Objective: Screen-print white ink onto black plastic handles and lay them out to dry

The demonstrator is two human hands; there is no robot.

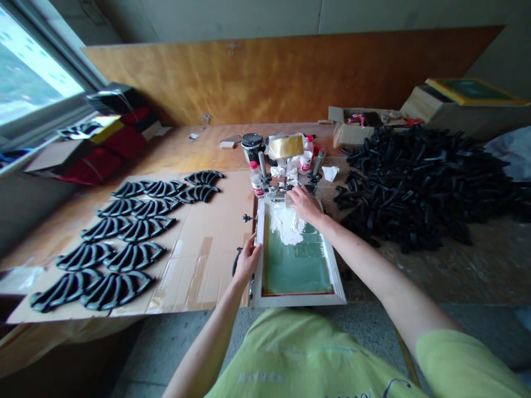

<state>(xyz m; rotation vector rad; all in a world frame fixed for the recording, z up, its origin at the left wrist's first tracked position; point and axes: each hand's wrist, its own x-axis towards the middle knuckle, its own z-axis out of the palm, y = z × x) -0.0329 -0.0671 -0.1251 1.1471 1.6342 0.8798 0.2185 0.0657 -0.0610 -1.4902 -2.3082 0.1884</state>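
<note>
A framed screen (296, 271) with green mesh lies in front of me, with white paste (289, 225) spread over its upper part. At the far end of the frame, my right hand (305, 203) is closed on a small flat scraper (290, 201) touching the paste. My left hand (248, 258) rests at the frame's left edge, its fingers partly hidden, and a black curved part (237, 261) shows just left of it. A metal clamp (279, 193) stands behind the frame.
Black curved parts (118, 288) lie in rows on cardboard (199, 249) at left. A large black heap (415, 188) covers the right. Bottles (306, 156), a tub (252, 148) and a yellow block (286, 146) stand behind the clamp.
</note>
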